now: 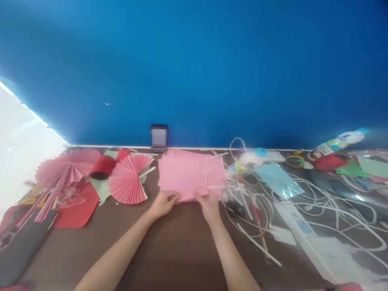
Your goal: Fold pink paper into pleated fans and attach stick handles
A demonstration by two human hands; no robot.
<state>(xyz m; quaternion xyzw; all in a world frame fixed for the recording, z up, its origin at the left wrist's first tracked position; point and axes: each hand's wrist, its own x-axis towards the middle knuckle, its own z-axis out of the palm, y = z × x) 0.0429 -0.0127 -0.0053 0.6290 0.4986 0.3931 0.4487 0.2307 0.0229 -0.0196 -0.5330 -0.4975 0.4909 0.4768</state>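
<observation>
Several sheets of pink paper [184, 171] lie stacked in front of me against the blue wall. Along the near edge a narrow pink strip [191, 197] looks folded up, though its layers are hard to separate. My left hand [164, 203] pinches the strip's left end with fingers closed. The other end is gripped by my right hand [209, 205], thumb on top. Left of the stack stands a pleated pink paper fan [129, 180] with a white stick. A larger pleated fan [69, 165] rests farther left.
Red tape [102, 167] and red paper [77, 208] lie left, near a dark flat panel [26, 244]. At right are tangled white cables [339, 210], a power strip [298, 228], scissors [235, 208], glue bottles [250, 159] and a blue packet [279, 180]. A small framed device [159, 138] leans on the wall.
</observation>
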